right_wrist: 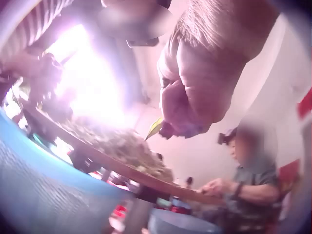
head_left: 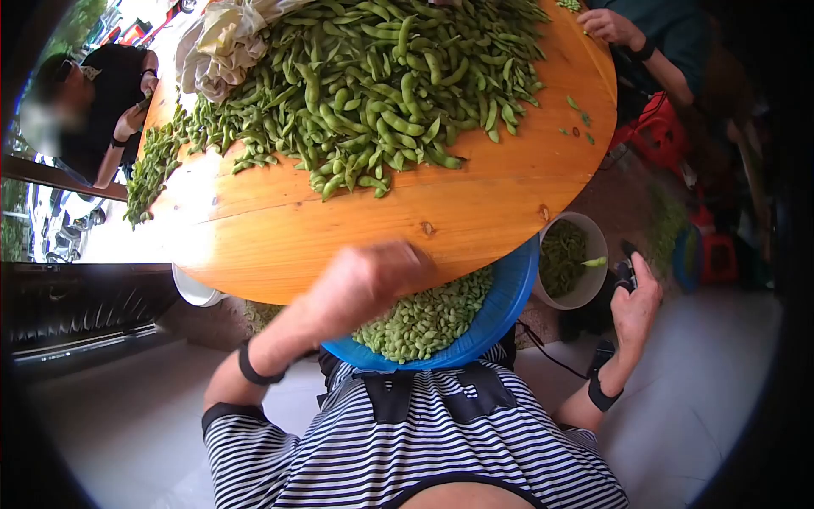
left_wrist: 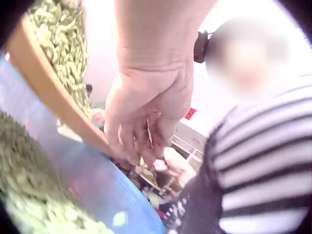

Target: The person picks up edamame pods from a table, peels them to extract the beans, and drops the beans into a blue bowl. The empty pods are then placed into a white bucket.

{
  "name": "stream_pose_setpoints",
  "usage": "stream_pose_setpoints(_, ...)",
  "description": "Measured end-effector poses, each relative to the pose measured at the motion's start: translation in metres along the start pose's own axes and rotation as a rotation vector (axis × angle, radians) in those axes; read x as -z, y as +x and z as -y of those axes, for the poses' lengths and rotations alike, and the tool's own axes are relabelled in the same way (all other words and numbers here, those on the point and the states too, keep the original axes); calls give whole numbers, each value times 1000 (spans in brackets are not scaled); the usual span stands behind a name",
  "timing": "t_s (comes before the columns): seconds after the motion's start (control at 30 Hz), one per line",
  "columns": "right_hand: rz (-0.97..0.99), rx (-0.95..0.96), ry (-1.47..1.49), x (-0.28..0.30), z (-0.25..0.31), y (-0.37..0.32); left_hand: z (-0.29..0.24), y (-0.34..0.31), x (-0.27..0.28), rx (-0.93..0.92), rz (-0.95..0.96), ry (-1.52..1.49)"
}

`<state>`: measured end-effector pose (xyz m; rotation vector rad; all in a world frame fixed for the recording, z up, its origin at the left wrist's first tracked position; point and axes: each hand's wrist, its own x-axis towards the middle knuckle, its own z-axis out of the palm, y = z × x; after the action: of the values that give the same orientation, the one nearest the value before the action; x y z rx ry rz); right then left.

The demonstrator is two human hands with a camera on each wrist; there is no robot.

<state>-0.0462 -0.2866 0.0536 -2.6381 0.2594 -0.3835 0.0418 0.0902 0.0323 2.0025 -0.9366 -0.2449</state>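
Observation:
My left hand [head_left: 365,276], blurred in the head view, passes over the table's near edge and a blue basin [head_left: 513,293] of shelled green soybeans [head_left: 424,327]. In the left wrist view its fingers [left_wrist: 129,139] point down and bend together; I cannot tell whether they hold a bean. Over to the right, my right hand [head_left: 636,310] is beside a white bucket [head_left: 604,280], with black coverings on its fingertips. A slender soybean pod [right_wrist: 155,127] sticks out from the bent fingertips in the right wrist view. A large heap of soybean pods [head_left: 373,93] lies on the table.
The wooden table [head_left: 373,229] has a curved front edge over the basin. A crumpled pale cloth [head_left: 220,51] lies at the heap's left. One person [head_left: 110,110] sits at the far left; another person's hand [head_left: 615,27] rests at the table's right edge. A red stool [head_left: 661,131] stands behind.

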Motion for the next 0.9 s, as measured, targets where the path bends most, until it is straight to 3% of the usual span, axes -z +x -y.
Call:
stream_pose_setpoints(0.03,42,-150,-96,5,-1,0,15,3,11,27,-123,299)
stream_pose_setpoints(0.07,83,-300,-190,7,-1,1,23,10,23,106,-231,405)
stream_pose_setpoints(0.1,82,-295,-184,4,-1,0,36,15,32,120,-228,528)
stream_pose_setpoints(0.17,-4,-117,-136,-6,2,-2,42,22,36,117,-279,557)
stream_pose_setpoints(0.4,47,154,198,-45,61,7,48,28,33,102,-325,584)
stream_pose_setpoints(0.47,169,91,428,-51,82,5,34,28,28,63,-409,282)
stream_pose_setpoints(0.5,227,43,578,-57,88,2,22,27,25,57,-401,276)
stream_pose_setpoints(0.57,378,-55,799,-58,107,-2,-3,22,17,432,-243,-368)
stream_pose_setpoints(0.6,471,-110,917,-59,112,-4,-3,16,2,368,-281,-722)
stream_pose_setpoints(0.73,698,-229,1335,-72,125,-9,-26,19,-20,463,-236,-978)
stream_pose_setpoints(0.9,699,-287,1557,-84,118,-12,-22,19,-46,326,-357,-970)
